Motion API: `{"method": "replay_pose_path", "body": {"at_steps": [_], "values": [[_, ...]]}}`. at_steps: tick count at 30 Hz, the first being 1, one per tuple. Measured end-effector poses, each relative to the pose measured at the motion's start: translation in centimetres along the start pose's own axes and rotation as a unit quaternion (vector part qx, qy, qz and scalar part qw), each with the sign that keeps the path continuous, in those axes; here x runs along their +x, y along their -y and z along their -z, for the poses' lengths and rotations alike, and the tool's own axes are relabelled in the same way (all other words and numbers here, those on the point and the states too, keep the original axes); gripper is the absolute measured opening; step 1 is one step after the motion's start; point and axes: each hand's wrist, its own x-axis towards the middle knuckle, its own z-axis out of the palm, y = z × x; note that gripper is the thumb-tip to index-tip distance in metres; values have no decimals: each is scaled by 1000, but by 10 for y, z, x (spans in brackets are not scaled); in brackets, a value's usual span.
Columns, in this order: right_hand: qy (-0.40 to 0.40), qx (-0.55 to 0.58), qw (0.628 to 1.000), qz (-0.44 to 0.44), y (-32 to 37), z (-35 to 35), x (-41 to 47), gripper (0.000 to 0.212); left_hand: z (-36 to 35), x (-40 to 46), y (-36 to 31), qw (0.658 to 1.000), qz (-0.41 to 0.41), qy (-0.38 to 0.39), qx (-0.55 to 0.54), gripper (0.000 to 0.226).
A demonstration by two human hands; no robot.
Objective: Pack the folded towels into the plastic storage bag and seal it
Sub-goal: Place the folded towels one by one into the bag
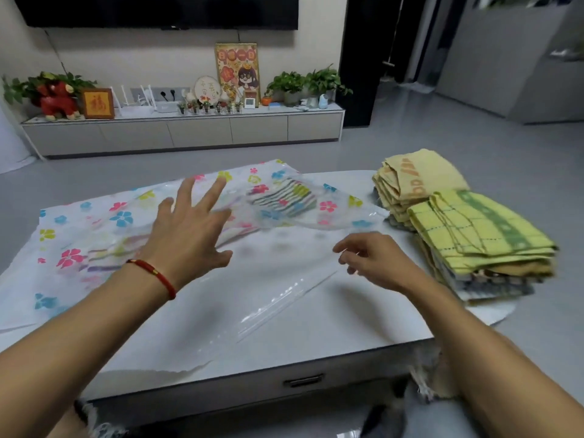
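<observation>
One flower-printed plastic storage bag (104,222) lies on one white table (316,327). One striped towel (284,197) shows through the bag. Two stacks of folded towels stand beside it: a yellow stack (410,181) and a green-checked stack (483,241), perhaps six towels each.

a flower-printed plastic storage bag (132,222) lies flat on the white counter (316,327), a striped towel (284,197) showing through it. left hand (186,235) spread above it, right hand (376,260) loosely curled. folded towels (467,229) stacked at right.

Clear bag (104,222) with multicoloured flowers; yellow-green checked towel (480,229).
</observation>
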Motion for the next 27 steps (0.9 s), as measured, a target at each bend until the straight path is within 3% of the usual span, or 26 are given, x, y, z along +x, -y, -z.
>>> {"method": "replay_pose_path", "body": {"at_steps": [3,5,7,10,12,17,21,23,25,27], "values": [[-202,-108,973,-37,-43,52,-2,23,-9,14,-13,999,-11,16,29,62],[-257,-185,944,-89,-69,85,2,28,-16,21,-22,998,-26,28,52,58],[-237,-261,916,-191,-95,113,8,37,-22,28,-31,996,-45,33,68,60],[-172,-236,900,-325,-132,136,12,47,-28,37,-43,992,-74,41,89,67],[-159,-223,893,-358,-149,140,14,49,-32,42,-51,990,-88,53,99,70],[-186,-189,900,-346,-155,162,23,47,-37,49,-63,982,-103,90,132,73],[-93,-155,927,-328,-163,192,27,70,-37,51,-64,982,-101,97,126,78],[-87,-127,941,-300,-162,198,25,78,-36,52,-63,983,-97,92,127,80],[-92,-48,952,-288,-157,203,19,81,-33,53,-62,983,-92,91,127,84],[-75,99,951,-284,-146,206,8,77,-29,56,-60,984,-88,92,123,87]]}}
